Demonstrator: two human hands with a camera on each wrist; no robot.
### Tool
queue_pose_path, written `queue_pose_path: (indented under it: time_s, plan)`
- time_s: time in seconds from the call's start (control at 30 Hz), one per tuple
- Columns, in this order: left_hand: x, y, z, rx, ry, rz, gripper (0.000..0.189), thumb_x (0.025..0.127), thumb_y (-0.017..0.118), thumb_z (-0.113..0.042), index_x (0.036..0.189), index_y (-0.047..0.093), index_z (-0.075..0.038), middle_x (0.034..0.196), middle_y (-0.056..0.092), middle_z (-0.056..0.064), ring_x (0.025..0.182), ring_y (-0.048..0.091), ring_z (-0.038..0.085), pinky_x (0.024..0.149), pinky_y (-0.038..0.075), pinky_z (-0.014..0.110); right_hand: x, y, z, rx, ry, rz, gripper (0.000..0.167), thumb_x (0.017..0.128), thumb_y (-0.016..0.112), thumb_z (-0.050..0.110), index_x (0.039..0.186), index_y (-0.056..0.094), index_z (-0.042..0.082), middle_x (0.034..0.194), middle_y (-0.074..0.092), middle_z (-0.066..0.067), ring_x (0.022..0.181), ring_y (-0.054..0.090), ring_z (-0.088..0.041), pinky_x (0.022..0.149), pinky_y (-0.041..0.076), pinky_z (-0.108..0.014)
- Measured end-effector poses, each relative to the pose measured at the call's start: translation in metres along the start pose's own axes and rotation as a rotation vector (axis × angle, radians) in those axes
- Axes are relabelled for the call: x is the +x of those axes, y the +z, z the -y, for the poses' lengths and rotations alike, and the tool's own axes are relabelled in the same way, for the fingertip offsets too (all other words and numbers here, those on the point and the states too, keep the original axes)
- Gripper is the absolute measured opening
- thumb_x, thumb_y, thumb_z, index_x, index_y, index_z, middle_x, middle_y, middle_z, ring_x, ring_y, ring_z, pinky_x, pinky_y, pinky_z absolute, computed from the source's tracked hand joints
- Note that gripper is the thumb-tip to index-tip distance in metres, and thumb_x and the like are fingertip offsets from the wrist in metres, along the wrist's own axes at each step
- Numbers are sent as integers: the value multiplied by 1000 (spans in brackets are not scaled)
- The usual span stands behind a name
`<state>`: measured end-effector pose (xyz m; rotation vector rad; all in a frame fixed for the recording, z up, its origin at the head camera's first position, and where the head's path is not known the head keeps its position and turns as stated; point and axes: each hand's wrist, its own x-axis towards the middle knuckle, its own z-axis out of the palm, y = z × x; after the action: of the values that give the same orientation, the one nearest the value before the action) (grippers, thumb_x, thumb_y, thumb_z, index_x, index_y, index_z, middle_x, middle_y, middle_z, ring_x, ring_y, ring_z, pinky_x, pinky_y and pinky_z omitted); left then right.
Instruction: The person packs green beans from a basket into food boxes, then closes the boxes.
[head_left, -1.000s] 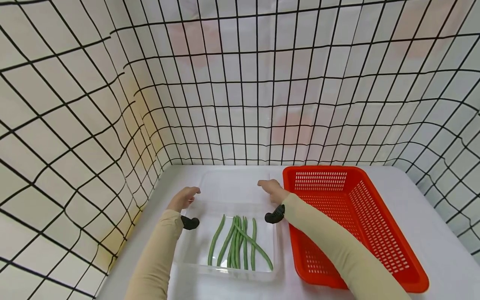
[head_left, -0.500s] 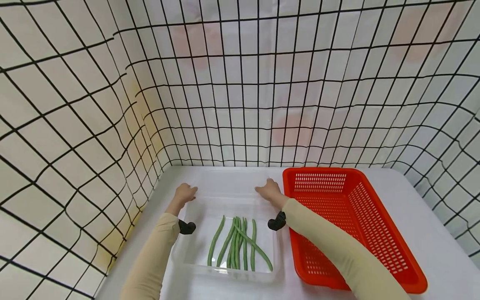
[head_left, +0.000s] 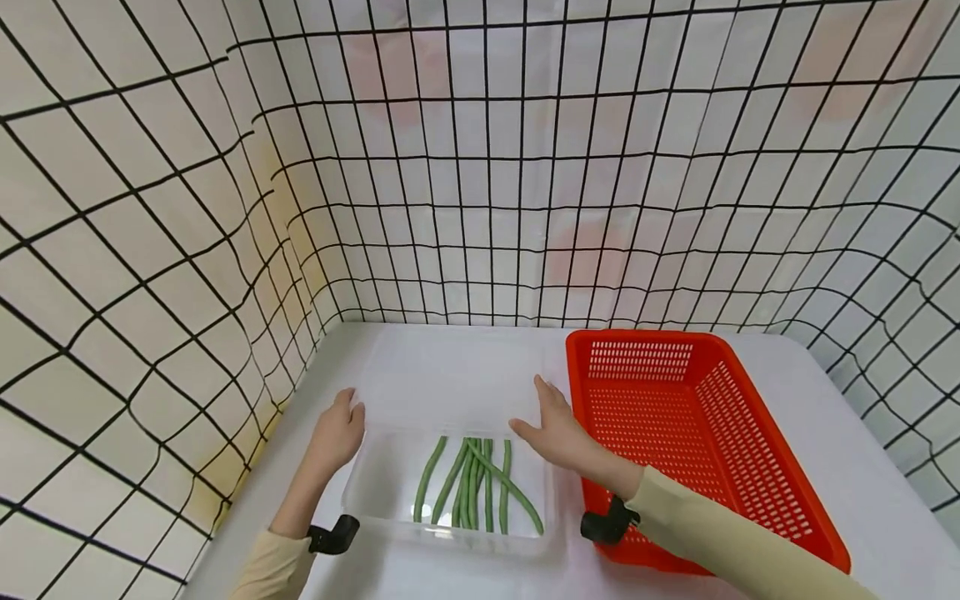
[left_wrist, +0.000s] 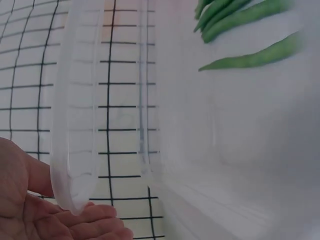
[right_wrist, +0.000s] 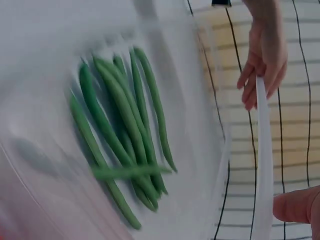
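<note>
My left hand holds the left edge of a clear plastic lid, its rim between thumb and fingers in the left wrist view. At the lid's right edge, my right hand has it between a thumb and fingers mostly hidden in the right wrist view. Against the white table the lid's outline is faint. Nearer to me stands a clear plastic container, uncovered. Several green beans lie inside, mostly side by side, one crossing over the others.
A red perforated basket stands just right of the container, with my right forearm over its front part. White table surface shows around them. Black wire mesh over white sheeting encloses the back and both sides.
Both hands have come back toward me, the left hand also outward to the left, and the lid has come with them. The container, green beans and basket stay in place.
</note>
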<state>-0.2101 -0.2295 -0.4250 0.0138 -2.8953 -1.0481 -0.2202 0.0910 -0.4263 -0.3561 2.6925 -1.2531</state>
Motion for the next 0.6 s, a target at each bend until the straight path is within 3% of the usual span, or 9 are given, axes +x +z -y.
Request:
queue_pose_path:
  time_s: [0.13, 0.27, 0.43, 0.6]
  plan:
    - [-34, 4, -3, 20, 1, -33, 44, 100, 35, -8, 133, 33, 20, 126, 44, 41, 113, 48, 51, 91, 40, 59, -32, 2, 4, 37, 4, 41, 81, 90, 65, 25, 147, 18, -8, 149, 7, -35, 137, 7, -48, 101, 18, -67]
    - [-58, 15, 3, 38, -15, -8, 42, 100, 36, -6, 132, 34, 21, 126, 45, 40, 112, 49, 50, 89, 42, 58, -55, 6, 3, 50, 30, 76, 85, 88, 67, 29, 147, 19, -8, 149, 2, -35, 136, 4, -50, 99, 16, -70]
    - [-76, 23, 9, 47, -18, 55, 45, 99, 35, 0, 136, 23, 23, 135, 33, 41, 122, 37, 52, 97, 34, 59, -74, 15, 1, 51, 38, 157, 91, 88, 67, 36, 148, 14, -8, 149, -5, -35, 137, -1, -49, 100, 18, -68]
    - [-89, 24, 12, 46, -60, 118, 49, 98, 35, 4, 139, 16, 22, 139, 26, 40, 126, 30, 51, 99, 30, 59, -91, 17, 1, 76, 98, 245, 96, 86, 67, 42, 148, 13, -9, 149, -5, -36, 136, 3, -51, 101, 19, -67]
